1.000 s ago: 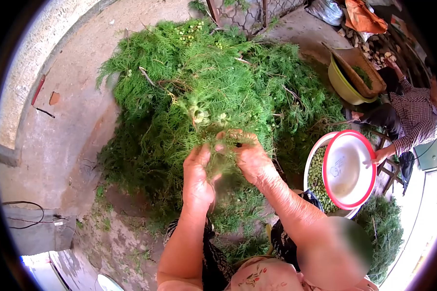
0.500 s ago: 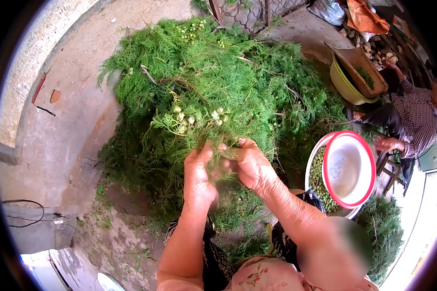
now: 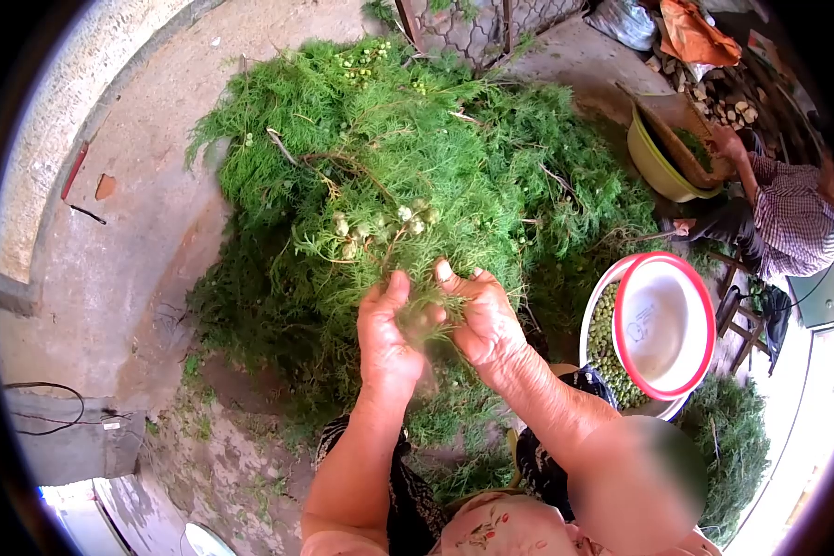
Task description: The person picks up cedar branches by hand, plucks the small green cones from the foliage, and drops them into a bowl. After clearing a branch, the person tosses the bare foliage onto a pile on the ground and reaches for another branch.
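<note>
In front of me a leafy cypress branch (image 3: 380, 243) with pale green cones (image 3: 417, 225) lies over a big heap of cut greenery (image 3: 435, 157). My left hand (image 3: 388, 335) is closed on the branch's lower part, its thumb pointing up. Close beside it, my right hand (image 3: 485, 322) grips the same feathery foliage, thumb raised. Fine leaf tips stick out between the two hands. The lower fingers of both hands are partly hidden and slightly blurred.
At the right, a red-rimmed white basin (image 3: 665, 324) leans over another basin holding green cones (image 3: 606, 357). Beyond stand a yellow tub (image 3: 656, 167) and a woven basket (image 3: 690, 120), beside a seated person in a checked shirt (image 3: 792, 218). More greenery (image 3: 727, 435) lies at lower right.
My right hand's thumb and fingers have shifted slightly, and the cone cluster has turned a little. The seated person's hand has moved from near the basins up to the woven basket.
</note>
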Demonstrator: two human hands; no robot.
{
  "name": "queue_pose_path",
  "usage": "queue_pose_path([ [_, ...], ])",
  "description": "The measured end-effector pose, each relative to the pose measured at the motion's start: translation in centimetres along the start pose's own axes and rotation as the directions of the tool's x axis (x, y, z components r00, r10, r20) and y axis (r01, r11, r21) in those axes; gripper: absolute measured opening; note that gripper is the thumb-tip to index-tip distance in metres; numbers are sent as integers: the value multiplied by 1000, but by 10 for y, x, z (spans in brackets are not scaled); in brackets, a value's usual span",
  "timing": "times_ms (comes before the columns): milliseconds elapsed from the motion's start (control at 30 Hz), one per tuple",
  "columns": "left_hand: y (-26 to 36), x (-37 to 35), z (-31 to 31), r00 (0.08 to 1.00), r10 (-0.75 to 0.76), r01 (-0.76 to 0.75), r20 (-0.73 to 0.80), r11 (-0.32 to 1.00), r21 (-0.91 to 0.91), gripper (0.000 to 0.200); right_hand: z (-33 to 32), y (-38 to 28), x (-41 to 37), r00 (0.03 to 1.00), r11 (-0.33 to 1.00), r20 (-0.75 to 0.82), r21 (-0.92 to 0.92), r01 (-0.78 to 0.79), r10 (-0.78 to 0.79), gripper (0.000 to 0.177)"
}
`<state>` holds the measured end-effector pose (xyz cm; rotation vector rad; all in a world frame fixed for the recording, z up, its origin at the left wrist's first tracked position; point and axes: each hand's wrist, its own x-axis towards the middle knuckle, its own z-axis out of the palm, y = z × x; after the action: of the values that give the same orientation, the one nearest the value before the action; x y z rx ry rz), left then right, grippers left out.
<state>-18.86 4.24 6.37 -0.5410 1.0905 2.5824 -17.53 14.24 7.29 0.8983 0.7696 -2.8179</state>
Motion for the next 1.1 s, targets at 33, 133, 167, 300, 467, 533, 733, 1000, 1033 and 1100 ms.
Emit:
queue_pose_path([
  [33,-1,0,1,1000,5,-5,-12,1000,2,23,-3,1,1,1000,1000,29,3,-10,10,42],
  [133,-1,1,-7,999,-19,19,32,1000,5,25,-4,1,1,1000,1000,15,13,-15,15,46],
  [167,0,0,-6,999,-6,5,51,1000,17,25,-4,0,1,1000,1000,-6,15,-12,12,45],
  [300,-2,-1,-5,994,68,-73,88,996,57,28,0,-2,0,999,999,-4,-24,48,-48,32],
  [467,-8,-2,-4,992,127,-128,18,991,51,26,-2,-3,8,991,991,-18,-15,136,-136,18],
  [533,-7,-3,-6,995,100,-101,14,991,92,27,0,-7,9,989,989,-52,-46,137,-139,12],
  [733,-1,-5,-3,989,127,-111,-73,975,193,14,-8,-12,17,977,974,77,-95,206,-199,8],
  [1000,3,1,-9,988,156,-153,-15,983,104,11,-8,-14,20,978,970,75,-134,203,-194,5],
  [1033,3,3,-13,988,148,-143,-32,982,125,13,-8,-16,21,975,975,85,-76,210,-204,5],
  [1100,3,8,-21,987,154,-147,-47,982,122,18,-10,-21,24,968,970,91,-46,239,-235,6],
])
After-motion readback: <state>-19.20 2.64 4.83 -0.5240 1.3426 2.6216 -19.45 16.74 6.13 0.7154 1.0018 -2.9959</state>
